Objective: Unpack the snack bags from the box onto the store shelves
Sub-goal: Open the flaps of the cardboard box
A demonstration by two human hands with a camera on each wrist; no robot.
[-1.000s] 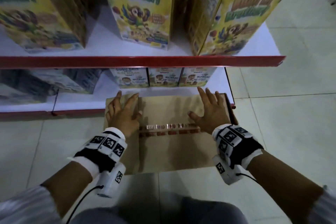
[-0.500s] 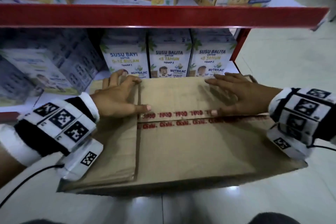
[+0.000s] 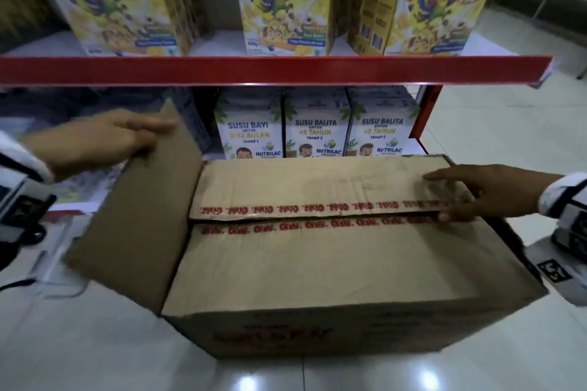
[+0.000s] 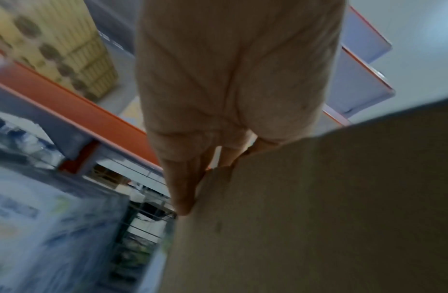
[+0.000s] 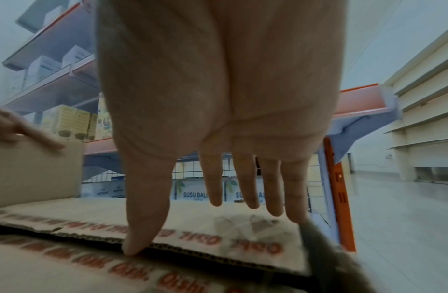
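The cardboard box sits on the tiled floor just in front of the bottom store shelf, plain brown with a strip of red-lettered tape across its top seam. Its left end flap stands raised; my left hand holds that flap's upper edge, fingers laid along the cardboard. The far long flap is lifted slightly off the near one. My right hand lies spread on the box's right end, fingers straight, thumb at the flap's cut edge. Milk cartons stand just behind the box.
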